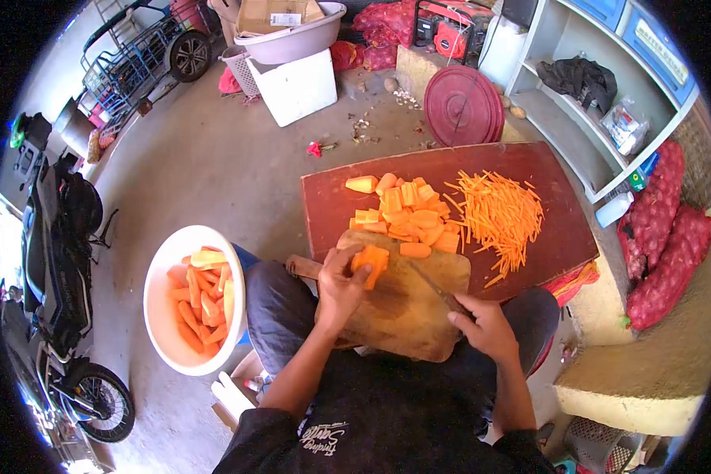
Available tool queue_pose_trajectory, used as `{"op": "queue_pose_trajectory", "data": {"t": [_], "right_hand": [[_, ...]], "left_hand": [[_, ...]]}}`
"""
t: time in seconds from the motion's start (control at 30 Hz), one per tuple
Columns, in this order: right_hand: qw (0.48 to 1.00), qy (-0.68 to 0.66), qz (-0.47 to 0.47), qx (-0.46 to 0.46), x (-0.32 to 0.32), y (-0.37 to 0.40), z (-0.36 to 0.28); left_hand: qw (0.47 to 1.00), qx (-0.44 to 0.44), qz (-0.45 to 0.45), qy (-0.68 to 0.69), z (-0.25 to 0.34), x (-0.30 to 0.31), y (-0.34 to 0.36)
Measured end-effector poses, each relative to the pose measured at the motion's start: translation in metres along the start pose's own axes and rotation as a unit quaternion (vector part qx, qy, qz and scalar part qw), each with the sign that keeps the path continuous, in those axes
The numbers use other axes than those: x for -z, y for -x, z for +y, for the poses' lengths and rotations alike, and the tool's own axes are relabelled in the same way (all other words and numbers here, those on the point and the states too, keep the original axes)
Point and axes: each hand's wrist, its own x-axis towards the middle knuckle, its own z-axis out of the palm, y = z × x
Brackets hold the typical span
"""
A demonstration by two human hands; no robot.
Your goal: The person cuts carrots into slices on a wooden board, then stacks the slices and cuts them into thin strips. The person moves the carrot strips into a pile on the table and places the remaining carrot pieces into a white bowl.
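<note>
My left hand (pixel 342 283) is closed around a piece of carrot (pixel 372 265) over the left part of a wooden cutting board (pixel 407 320). In my right hand (pixel 484 328) is a knife (pixel 436 288), its blade pointing up and left across the board, apart from the carrot piece. Beyond the board, cut carrot chunks (pixel 403 207) lie in a heap on a dark red tabletop (pixel 565 229). To their right is a pile of thin carrot strips (pixel 502 213).
A white bucket (pixel 152 304) of peeled carrots (pixel 201 304) stands to my left. Farther left is a motorcycle (pixel 67 229). A shelf unit (pixel 557 118) and red mesh sacks (pixel 667 253) stand at the right. A white foam box (pixel 296 87) and a round red lid (pixel 462 107) are ahead.
</note>
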Motion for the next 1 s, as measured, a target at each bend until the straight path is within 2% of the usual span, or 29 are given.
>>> {"op": "queue_pose_trajectory", "data": {"t": [0.07, 0.1, 0.2, 0.3, 0.4, 0.5, 0.53, 0.63, 0.67, 0.77, 0.83, 0.93, 1.0], "right_hand": [[0.999, 0.005, -0.039, 0.006, 0.000, -0.003, -0.005], [0.998, 0.008, -0.059, 0.009, 0.002, -0.005, -0.009], [0.991, 0.020, -0.115, -0.071, 0.009, -0.017, -0.029], [0.988, 0.059, -0.145, -0.007, 0.005, -0.030, -0.038], [0.989, 0.089, -0.053, 0.101, -0.015, -0.049, -0.010], [0.987, 0.111, 0.017, 0.117, -0.008, -0.086, -0.006], [0.992, 0.114, 0.023, 0.052, -0.004, -0.086, -0.016], [0.997, 0.061, 0.051, 0.004, 0.004, -0.083, -0.028], [0.998, 0.031, 0.046, 0.015, 0.004, -0.079, -0.021], [0.997, -0.007, 0.005, -0.076, 0.001, -0.049, -0.034], [0.997, -0.006, 0.016, -0.079, -0.008, -0.029, -0.028], [0.996, -0.009, 0.044, -0.080, -0.023, -0.008, -0.027], [0.995, 0.004, 0.030, -0.091, -0.028, -0.004, -0.038]], "left_hand": [[0.997, 0.036, -0.025, -0.068, -0.001, 0.018, 0.016], [0.997, 0.035, -0.023, -0.057, -0.001, 0.020, 0.026], [0.999, 0.009, -0.011, -0.042, 0.010, 0.023, 0.049], [0.996, 0.057, -0.044, -0.044, 0.007, 0.025, 0.060], [0.995, 0.093, -0.035, 0.028, -0.007, 0.014, 0.062], [0.993, 0.090, -0.042, 0.056, -0.014, -0.002, 0.056], [0.992, 0.087, -0.036, 0.085, 0.000, -0.003, 0.054], [0.992, 0.098, -0.044, 0.062, 0.000, -0.002, 0.054], [0.993, 0.091, -0.057, 0.057, 0.000, 0.001, 0.055], [0.993, 0.060, -0.102, 0.009, 0.013, 0.020, 0.055], [0.989, 0.025, -0.131, -0.070, 0.022, 0.030, 0.055], [0.975, 0.054, -0.198, -0.081, 0.018, 0.032, 0.060], [0.968, -0.043, -0.203, -0.143, 0.017, 0.029, 0.059]]}}
